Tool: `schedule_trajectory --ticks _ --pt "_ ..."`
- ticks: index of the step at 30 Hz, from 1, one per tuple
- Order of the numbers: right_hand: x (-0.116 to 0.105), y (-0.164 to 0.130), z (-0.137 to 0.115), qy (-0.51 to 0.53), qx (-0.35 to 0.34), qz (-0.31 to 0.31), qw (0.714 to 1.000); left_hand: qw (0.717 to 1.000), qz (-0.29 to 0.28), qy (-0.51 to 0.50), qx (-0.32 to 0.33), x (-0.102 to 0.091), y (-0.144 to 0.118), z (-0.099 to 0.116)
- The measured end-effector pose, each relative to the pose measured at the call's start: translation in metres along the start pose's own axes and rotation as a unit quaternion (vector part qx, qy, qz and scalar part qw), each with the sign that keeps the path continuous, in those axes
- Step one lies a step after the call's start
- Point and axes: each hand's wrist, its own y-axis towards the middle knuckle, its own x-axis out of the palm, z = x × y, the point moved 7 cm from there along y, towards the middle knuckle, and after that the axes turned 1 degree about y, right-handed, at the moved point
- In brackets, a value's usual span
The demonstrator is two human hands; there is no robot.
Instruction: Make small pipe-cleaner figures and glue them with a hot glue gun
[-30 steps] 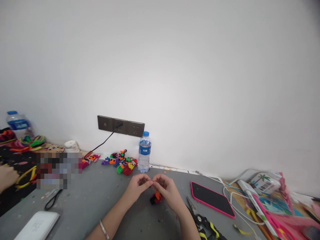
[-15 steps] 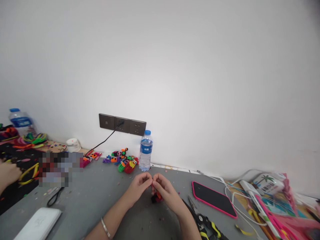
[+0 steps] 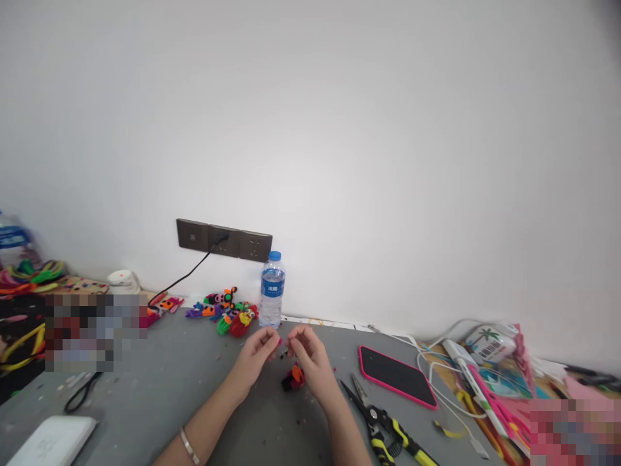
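Both hands pinching tiny bits above a red-orange craft piece [image 3: 293, 377]
Left hand [image 3: 255, 358] and right hand [image 3: 310, 358], fingertips closed on something too small to tell, in front of water bottle [image 3: 271, 290].

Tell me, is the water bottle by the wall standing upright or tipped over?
Upright. The water bottle stands on its base on the grey table, with its blue cap at the top, beside the pile of colourful craft figures.

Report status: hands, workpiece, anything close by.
Left hand and right hand raised, fingertips nearly meeting, pinching something tiny. Red-orange-black craft piece on the grey table under them. Cutters by right wrist.
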Motion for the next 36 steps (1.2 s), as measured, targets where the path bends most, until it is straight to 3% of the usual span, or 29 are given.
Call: schedule_trajectory --ticks 9,17,24,31,36 --pt "-0.010 -0.001 -0.016 0.010 -0.051 0.012 0.999 1.000 0.018 -0.019 -0.011 -0.003 0.002 -0.003" --pt "-0.014 -0.001 -0.005 0.053 -0.023 0.025 0.998 1.000 0.016 -0.018 -0.016 -0.002 0.001 0.000" --pt "-0.022 0.007 0.007 0.152 -0.018 0.037 0.988 1.000 0.013 0.006 -0.010 -0.001 0.001 0.002" --pt "-0.034 0.008 -0.001 0.169 -0.017 0.068 0.983 0.994 0.000 0.106 0.015 -0.003 0.003 0.000" --pt "-0.055 0.005 -0.006 0.155 -0.032 0.098 0.983 0.968 -0.013 0.247 0.038 -0.008 0.006 -0.010"
